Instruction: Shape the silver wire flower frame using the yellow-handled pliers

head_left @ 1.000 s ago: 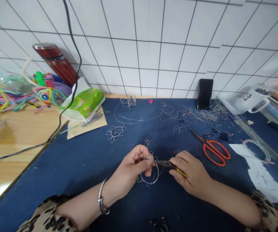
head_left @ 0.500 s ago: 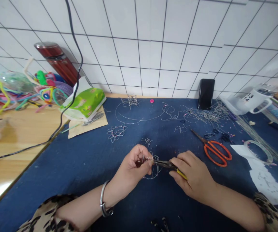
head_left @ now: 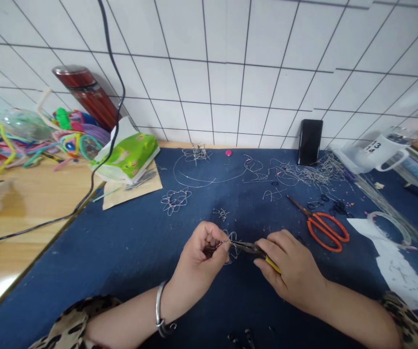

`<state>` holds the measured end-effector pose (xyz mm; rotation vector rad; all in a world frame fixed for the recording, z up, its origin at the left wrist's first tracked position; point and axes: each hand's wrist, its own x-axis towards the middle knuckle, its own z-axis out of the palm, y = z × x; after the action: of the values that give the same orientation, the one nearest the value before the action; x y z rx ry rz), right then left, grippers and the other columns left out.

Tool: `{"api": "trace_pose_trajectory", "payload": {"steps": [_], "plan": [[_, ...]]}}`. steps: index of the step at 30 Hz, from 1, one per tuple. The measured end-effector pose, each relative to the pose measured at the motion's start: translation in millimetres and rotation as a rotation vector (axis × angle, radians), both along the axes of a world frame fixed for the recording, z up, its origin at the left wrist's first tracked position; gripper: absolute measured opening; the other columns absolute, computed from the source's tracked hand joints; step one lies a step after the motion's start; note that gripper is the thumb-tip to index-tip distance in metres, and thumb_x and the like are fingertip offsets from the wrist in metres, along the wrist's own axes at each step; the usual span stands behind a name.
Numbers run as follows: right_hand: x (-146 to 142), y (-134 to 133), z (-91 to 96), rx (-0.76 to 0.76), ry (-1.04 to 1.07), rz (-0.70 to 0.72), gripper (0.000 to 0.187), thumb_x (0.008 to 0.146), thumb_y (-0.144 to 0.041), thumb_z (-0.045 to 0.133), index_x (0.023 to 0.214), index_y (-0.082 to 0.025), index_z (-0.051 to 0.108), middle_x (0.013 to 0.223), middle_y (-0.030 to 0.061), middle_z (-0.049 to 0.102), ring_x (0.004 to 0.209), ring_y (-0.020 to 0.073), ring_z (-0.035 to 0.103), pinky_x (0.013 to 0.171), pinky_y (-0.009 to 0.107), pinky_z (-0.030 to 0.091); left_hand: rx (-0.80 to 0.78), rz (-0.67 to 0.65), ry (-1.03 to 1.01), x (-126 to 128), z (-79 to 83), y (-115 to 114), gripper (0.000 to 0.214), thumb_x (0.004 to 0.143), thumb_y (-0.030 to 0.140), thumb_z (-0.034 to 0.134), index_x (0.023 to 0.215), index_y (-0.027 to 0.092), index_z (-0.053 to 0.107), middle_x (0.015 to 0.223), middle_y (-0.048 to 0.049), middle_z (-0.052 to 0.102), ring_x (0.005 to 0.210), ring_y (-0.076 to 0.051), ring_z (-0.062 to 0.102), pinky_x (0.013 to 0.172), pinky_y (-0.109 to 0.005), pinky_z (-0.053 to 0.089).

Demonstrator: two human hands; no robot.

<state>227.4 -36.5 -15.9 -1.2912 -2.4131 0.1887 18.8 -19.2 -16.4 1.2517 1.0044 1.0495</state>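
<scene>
My left hand (head_left: 203,252) pinches a small piece of looped silver wire (head_left: 233,252) between thumb and forefinger; part of it is hidden behind the fingers. My right hand (head_left: 291,264) is wrapped round the yellow handles of needle-nose pliers (head_left: 247,247). Their dark jaws point left and meet the wire at my left fingertips. Just beyond my hands lies a small star-shaped wire piece (head_left: 221,213). A flower-shaped wire piece with pink beads (head_left: 176,200) rests further left on the dark blue mat (head_left: 139,257).
Orange-handled scissors (head_left: 327,232) lie to the right, near a clear ring-shaped coil (head_left: 389,230) on white paper. Tangled wire (head_left: 314,172) sits below a phone (head_left: 310,142) leaning on the wall. A white mug (head_left: 383,150) stands right; a green packet (head_left: 131,157) and black cable (head_left: 96,169) are left.
The wire piece has turned slightly in my left fingers, with less of its loop showing below them. Both hands stay in nearly the same place, and the pliers remain at the wire.
</scene>
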Motion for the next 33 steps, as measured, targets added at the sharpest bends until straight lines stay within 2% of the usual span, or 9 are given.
{"api": "trace_pose_trajectory", "payload": {"steps": [18, 26, 33], "plan": [[-1, 2, 1.5, 0.018, -0.056, 0.002, 0.023, 0.085, -0.028, 0.044, 0.101, -0.017, 0.056, 0.082, 0.0068, 0.051, 0.075, 0.0178, 0.046, 0.069, 0.034, 0.042, -0.005, 0.017, 0.036, -1, -0.1, -2, 0.016, 0.083, 0.016, 0.054, 0.081, 0.02, 0.039, 0.075, 0.0023, 0.053, 0.057, -0.009, 0.05, 0.055, -0.022, 0.04], [5, 8, 1.4, -0.043, 0.011, -0.005, 0.024, 0.085, -0.032, 0.046, 0.102, -0.017, 0.055, 0.088, 0.0077, 0.053, 0.081, 0.0189, 0.047, 0.071, 0.034, 0.042, -0.122, -0.072, -0.009, -1, 5.2, 5, 0.011, 0.084, 0.017, 0.053, 0.082, 0.019, 0.043, 0.06, 0.0047, 0.051, 0.056, -0.009, 0.048, 0.056, -0.022, 0.038], [16, 21, -4.3, 0.017, -0.007, -0.052, 0.027, 0.086, -0.035, 0.045, 0.104, -0.017, 0.055, 0.09, 0.0082, 0.053, 0.084, 0.0195, 0.049, 0.074, 0.035, 0.042, -0.185, -0.081, -0.071, -3, 2.5, 8, 0.008, 0.084, 0.017, 0.053, 0.084, 0.018, 0.045, 0.06, 0.0042, 0.051, 0.056, -0.009, 0.047, 0.057, -0.022, 0.037]]}}
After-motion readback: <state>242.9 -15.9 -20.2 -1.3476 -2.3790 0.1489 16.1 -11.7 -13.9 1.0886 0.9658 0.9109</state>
